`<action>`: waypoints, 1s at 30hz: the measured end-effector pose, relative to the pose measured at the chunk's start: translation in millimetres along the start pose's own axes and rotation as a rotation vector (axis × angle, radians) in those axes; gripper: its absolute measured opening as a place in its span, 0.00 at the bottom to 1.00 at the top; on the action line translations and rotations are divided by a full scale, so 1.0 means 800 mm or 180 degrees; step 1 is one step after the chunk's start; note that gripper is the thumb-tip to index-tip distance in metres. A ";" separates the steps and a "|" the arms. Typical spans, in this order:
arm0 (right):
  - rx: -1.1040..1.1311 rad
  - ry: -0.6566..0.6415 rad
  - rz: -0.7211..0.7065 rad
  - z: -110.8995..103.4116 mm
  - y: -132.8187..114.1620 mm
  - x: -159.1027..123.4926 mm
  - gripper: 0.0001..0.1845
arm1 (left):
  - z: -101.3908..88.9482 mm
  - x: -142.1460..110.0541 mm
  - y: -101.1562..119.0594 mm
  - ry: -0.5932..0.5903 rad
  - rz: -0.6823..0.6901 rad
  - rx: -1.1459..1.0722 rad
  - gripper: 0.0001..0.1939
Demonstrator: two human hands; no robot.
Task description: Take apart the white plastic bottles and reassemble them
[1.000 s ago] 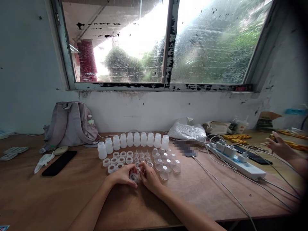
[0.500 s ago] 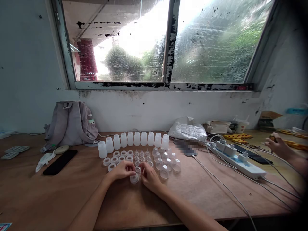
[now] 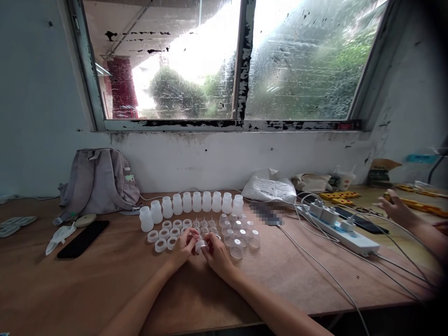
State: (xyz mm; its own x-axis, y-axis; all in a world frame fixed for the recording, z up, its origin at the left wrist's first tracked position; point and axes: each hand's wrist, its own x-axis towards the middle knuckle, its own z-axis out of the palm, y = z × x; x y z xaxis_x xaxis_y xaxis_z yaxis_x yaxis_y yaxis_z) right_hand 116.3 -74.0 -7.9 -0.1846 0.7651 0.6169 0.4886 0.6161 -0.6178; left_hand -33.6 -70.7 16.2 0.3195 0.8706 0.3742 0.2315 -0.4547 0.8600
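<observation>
Between my hands is a translucent bottle collar ring point(image 3: 200, 246), raised slightly and partly covered by fingers. My left hand point(image 3: 185, 246) grips its left side, while my right hand point(image 3: 216, 252) closes on the right side. Just left of them lie several frosted collar rings point(image 3: 160, 245) in rows. Behind the fingers, several clear bottle nipples point(image 3: 204, 224) point upward, some partly hidden. To the right sit several clear dome caps point(image 3: 236, 252). A curved row of frosted baby bottles point(image 3: 177, 203) stands upright and uncapped behind everything.
On the left are a black phone point(image 3: 83, 239), a white crumpled wrapper point(image 3: 60, 237) and a grey backpack point(image 3: 100, 182). Cables run across the right side from a power strip point(image 3: 345, 233). Another person's hand point(image 3: 395, 207) is at the far right. A silver bag point(image 3: 269, 187) lies near the wall.
The collar ring has come up off the table into both hands. My left hand has moved in toward my right, and the fingers now meet around the ring. The view has shifted slightly.
</observation>
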 end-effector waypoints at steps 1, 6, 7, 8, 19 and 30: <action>-0.0010 0.0055 0.0056 0.000 0.001 0.001 0.04 | 0.004 -0.002 0.001 0.0096 0.0014 0.0033 0.15; 0.0033 0.0203 0.0218 -0.001 0.001 0.003 0.06 | 0.012 -0.010 0.008 0.0143 0.0201 0.0280 0.12; 0.0047 0.0204 0.0233 -0.001 0.001 0.004 0.06 | 0.012 -0.010 0.007 0.0133 0.0227 0.0331 0.12; 0.0060 0.0203 0.0246 -0.001 0.000 0.004 0.06 | 0.012 -0.010 0.007 0.0128 0.0242 0.0377 0.12; 0.0283 0.0200 0.0440 -0.005 -0.001 0.009 0.06 | 0.012 -0.005 -0.009 0.0032 0.0331 0.0791 0.12; 0.0488 0.0241 0.0614 -0.001 0.009 0.009 0.09 | 0.006 -0.004 -0.007 -0.0156 0.0506 0.0957 0.14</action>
State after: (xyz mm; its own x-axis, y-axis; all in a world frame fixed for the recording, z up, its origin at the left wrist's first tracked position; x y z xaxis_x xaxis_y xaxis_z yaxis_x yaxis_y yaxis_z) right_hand 119.0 -63.9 -8.0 -0.0335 0.8585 0.5117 0.3725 0.4858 -0.7907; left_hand -31.5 -72.2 8.7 0.4155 0.7776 0.4719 0.4335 -0.6254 0.6488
